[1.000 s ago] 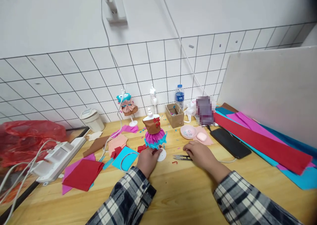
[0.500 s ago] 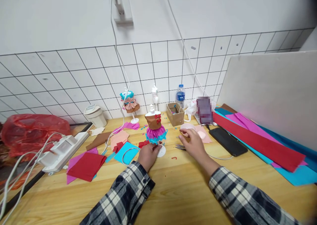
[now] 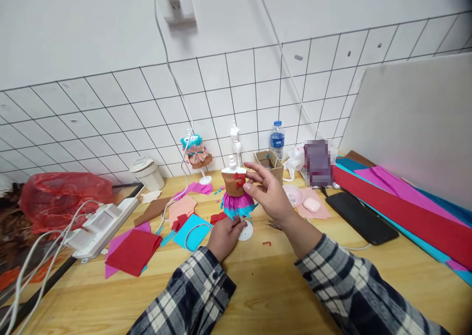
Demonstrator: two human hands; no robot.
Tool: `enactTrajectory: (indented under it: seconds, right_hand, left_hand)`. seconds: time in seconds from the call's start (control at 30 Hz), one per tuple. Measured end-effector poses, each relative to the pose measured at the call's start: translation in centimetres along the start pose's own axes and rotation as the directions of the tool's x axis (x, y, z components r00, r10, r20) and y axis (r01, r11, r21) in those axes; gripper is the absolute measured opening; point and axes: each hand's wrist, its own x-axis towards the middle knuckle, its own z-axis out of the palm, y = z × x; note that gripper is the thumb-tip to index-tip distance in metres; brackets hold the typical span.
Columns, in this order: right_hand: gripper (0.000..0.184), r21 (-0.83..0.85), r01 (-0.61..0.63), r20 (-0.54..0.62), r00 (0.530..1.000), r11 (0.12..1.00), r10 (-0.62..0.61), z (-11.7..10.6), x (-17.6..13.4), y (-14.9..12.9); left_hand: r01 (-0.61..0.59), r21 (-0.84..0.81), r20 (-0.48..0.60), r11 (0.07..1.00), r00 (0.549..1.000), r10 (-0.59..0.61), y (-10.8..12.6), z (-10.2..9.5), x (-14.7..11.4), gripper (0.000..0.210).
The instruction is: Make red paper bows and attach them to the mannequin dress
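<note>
A small white dress form (image 3: 232, 170) stands on the table in front of me, wearing a brown crepe-paper bodice and a magenta skirt with a turquoise ruffle. My left hand (image 3: 226, 237) is closed around its thin stand, just above the round white base (image 3: 246, 231). My right hand (image 3: 271, 192) reaches to the bodice's right side, thumb and fingers apart by the red bows (image 3: 239, 180); anything tiny on the fingertips is too small to make out. Beyond that wrist is a pink dish (image 3: 295, 196) of small shiny pieces. Snips (image 3: 275, 226) lie partly hidden under the right forearm.
Behind are a second dressed form (image 3: 197, 157), a bare form (image 3: 236, 137), a cardboard box (image 3: 262, 161) and a water bottle (image 3: 277, 141). Paper sheets (image 3: 134, 251) and a power strip (image 3: 106, 227) lie left. A phone (image 3: 363, 217) and long paper strips (image 3: 401, 200) lie right.
My right hand has moved from the pink dish leftward to the bodice, uncovering the dish. The left hand keeps its hold on the stand. The view has shifted and tilted slightly.
</note>
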Motion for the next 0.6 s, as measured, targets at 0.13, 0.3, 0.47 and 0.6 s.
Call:
enactTrajectory:
  seconds: [0.13, 0.3, 0.47, 0.6]
  right_hand:
    - [0.049, 0.102, -0.059, 0.019, 0.998, 0.993, 0.058, -1.1, 0.5, -0.5]
    - [0.049, 0.053, -0.093, -0.037, 0.995, 0.994, 0.095, -1.5, 0.2, -2.5]
    - [0.048, 0.048, -0.19, -0.043, 0.981, 0.981, 0.192, -1.1, -0.2, -4.3]
    - [0.034, -0.016, -0.237, -0.033, 0.971, 0.971, 0.236, -1.1, -0.1, -4.5]
  left_hand:
    - [-0.08, -0.049, 0.04, 0.996, 0.996, 0.082, 0.9, -0.2, -0.7, 0.032]
    - [-0.18, -0.138, 0.043, 0.974, 0.981, 0.187, 2.2, -0.2, -2.0, 0.032]
    - [-0.197, -0.284, 0.075, 0.938, 0.971, 0.227, 2.8, 0.1, -2.8, 0.033]
    - [-0.215, -0.299, 0.125, 0.93, 0.957, 0.262, 2.8, -0.2, -2.8, 0.034]
